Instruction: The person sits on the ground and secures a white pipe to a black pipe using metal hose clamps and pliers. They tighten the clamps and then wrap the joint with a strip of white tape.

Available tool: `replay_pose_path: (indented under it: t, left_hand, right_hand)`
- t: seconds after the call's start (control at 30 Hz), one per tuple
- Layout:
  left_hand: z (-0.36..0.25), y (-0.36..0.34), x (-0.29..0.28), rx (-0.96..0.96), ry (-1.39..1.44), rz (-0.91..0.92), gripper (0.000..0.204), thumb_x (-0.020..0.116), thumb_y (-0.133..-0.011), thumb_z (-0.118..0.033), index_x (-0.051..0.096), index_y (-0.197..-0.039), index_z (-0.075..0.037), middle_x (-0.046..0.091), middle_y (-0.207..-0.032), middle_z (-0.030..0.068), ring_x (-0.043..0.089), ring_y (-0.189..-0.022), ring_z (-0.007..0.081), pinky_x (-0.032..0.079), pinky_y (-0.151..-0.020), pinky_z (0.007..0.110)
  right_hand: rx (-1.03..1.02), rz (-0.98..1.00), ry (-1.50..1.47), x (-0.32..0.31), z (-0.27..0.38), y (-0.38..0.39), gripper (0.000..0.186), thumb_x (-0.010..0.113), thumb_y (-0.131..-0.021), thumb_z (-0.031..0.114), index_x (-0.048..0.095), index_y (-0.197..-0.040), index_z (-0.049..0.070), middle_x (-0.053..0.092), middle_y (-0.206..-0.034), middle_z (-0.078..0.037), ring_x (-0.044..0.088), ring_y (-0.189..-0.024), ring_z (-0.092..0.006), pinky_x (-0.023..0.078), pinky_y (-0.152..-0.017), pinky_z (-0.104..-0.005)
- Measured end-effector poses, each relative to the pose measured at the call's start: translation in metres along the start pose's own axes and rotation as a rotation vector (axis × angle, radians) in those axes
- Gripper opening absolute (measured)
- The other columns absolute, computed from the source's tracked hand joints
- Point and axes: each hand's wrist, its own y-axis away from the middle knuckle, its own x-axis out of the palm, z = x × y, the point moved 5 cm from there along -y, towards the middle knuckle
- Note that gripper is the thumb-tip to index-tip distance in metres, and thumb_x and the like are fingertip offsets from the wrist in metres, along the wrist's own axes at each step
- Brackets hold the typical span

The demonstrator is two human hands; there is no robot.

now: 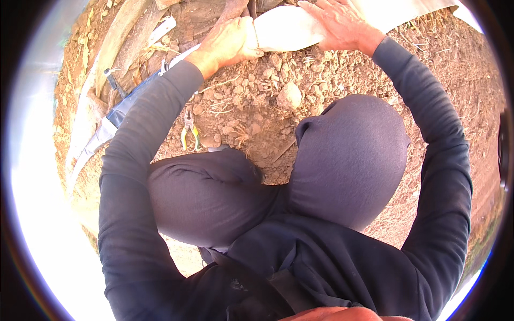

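Note:
Both my arms, in dark sleeves, reach to the top of the view, to a wide white flat strip (286,29) that looks like a lay-flat hose or folded sheet. My left hand (227,44) is closed on its left end, by a dark seam or edge. Further right, my right hand (342,24) lies across the strip and grips it, fingers pointing left; some fingertips are hard to make out. Pliers with yellow-green handles (190,131) lie on the soil below my left hand, beside my bent knee.
Dry cloddy soil (246,101) with straw and a larger clod (289,96) lies before my knees (353,155). At left a blue-and-white flat tube (120,109) runs under my left forearm, near a small black fitting (113,81) and dry brown stalks (120,40).

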Motion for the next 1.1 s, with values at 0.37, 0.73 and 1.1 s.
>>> replay_pose_path:
  t: [0.37,0.73,1.1]
  left_hand:
    - [0.003,0.000,-0.007,-0.086,0.005,0.216,0.084,0.093,-0.073,-0.045,0.055,-0.133,-0.001,0.070,-0.120,0.0214,0.067,-0.117,0.0396,0.054,-0.100,0.049]
    - [0.045,0.102,-0.009,-0.315,-0.159,0.043,0.085,0.089,-0.078,-0.029,0.045,-0.146,-0.005,0.060,-0.131,0.0183,0.058,-0.124,0.0375,0.048,-0.107,0.049]
    - [0.053,0.101,-0.024,-0.242,-0.085,0.064,0.074,0.089,-0.071,-0.025,0.052,-0.131,-0.003,0.061,-0.121,0.0164,0.059,-0.122,0.0361,0.049,-0.102,0.051]
  right_hand:
    - [0.064,0.045,0.017,0.023,0.007,0.004,0.117,0.088,-0.066,0.045,0.034,-0.164,0.012,0.060,-0.124,-0.020,0.059,-0.121,-0.0378,0.037,-0.110,-0.0602]
    - [-0.021,0.122,0.018,0.025,0.054,-0.044,0.124,0.093,-0.062,0.062,0.038,-0.161,0.014,0.055,-0.138,-0.018,0.051,-0.137,-0.0376,0.028,-0.123,-0.0587]
    - [-0.020,0.235,-0.189,0.036,0.103,-0.116,0.066,0.083,-0.074,0.040,0.060,-0.120,-0.002,0.069,-0.115,-0.024,0.066,-0.116,-0.0390,0.049,-0.106,-0.0480]
